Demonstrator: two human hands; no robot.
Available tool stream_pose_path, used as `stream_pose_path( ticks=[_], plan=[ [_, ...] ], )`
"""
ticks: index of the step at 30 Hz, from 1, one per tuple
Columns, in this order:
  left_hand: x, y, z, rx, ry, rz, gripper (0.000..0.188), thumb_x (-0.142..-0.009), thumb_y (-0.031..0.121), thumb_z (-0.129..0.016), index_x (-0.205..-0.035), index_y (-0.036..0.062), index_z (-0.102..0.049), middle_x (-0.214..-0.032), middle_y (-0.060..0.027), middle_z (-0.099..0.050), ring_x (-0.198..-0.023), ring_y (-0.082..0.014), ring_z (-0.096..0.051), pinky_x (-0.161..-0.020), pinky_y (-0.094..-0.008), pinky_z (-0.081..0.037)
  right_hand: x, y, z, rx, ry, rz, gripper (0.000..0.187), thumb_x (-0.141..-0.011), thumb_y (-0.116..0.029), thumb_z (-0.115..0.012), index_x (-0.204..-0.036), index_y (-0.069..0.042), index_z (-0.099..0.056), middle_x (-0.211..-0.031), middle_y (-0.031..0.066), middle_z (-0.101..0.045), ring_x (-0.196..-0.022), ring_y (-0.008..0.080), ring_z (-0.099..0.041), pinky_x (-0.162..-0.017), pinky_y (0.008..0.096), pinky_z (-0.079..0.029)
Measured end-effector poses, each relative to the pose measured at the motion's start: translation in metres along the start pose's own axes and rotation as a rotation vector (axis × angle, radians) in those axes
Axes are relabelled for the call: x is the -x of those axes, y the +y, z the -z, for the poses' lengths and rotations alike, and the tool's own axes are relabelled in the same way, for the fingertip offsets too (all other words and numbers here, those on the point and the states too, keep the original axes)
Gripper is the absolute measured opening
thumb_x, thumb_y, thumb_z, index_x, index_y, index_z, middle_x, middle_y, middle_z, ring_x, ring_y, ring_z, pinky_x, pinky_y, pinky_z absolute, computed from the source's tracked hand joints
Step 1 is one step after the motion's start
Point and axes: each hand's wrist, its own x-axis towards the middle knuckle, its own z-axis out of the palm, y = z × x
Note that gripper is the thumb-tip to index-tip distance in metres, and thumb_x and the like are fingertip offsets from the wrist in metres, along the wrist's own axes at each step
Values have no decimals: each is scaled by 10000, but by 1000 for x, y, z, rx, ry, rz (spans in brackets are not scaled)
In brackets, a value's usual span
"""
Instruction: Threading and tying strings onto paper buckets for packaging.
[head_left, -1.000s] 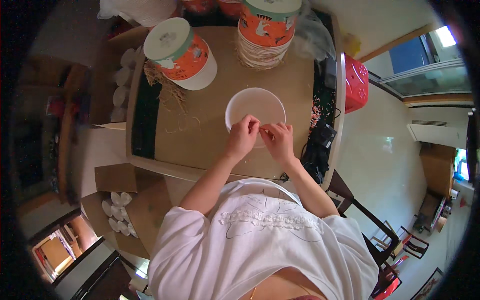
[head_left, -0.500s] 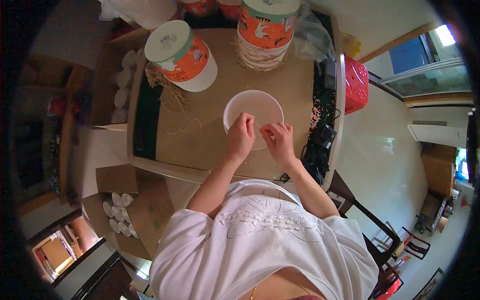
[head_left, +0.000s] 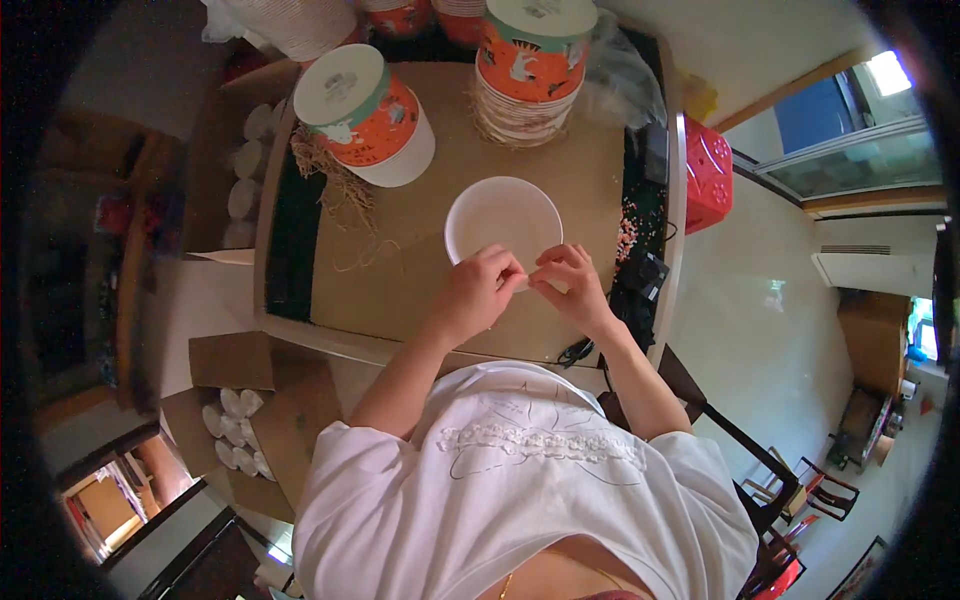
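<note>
A white paper bucket [head_left: 500, 212] stands with its round mouth up on the brown board of the table. At its near rim my left hand [head_left: 484, 290] is closed in a pinch. My right hand [head_left: 574, 286] is pinched too, its fingertips almost meeting those of the left. What the fingertips hold is too small to make out. To the left lies a bundle of tan raffia strands [head_left: 346, 192], with one loose strand curling on the board. Beside it sits an orange and white bucket stack [head_left: 376, 130] with a green-edged base.
Another orange bucket stack [head_left: 530, 75] with strands round it stands at the back. Pink bits [head_left: 627, 230] and black cables [head_left: 637, 300] lie along the right edge. Open cartons [head_left: 232, 360] with white cups are at the left. A red stool [head_left: 707, 175] stands beyond the table.
Both hands have drawn toward me, from over the bucket's mouth to its near rim. Their fingertips are closer together, and the left hand has turned inward.
</note>
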Motion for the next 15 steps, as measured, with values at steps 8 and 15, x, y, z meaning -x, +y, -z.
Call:
stream_pose_path(
  ticks=[8,15],
  plan=[
    [5,12,11,215,78,30,51,-828,48,-604,-817,16,-565,-732,-35,-546,-624,-100,-524,-566,-235,-421,3,4,6,232,-66,90,92,-727,-122,-675,-812,-127,-642,-908,26,-567,-892,230,-512,-772,379,-383],
    [-27,-57,28,-202,320,-87,90,-794,54,-640,-821,7,-567,-837,-59,-549,-745,-133,-537,-572,-254,-427,-1,18,11,247,-260,128,176,-717,-91,-625,-891,-88,-592,-885,60,-552,-940,246,-501,-824,366,-402]
  ],
)
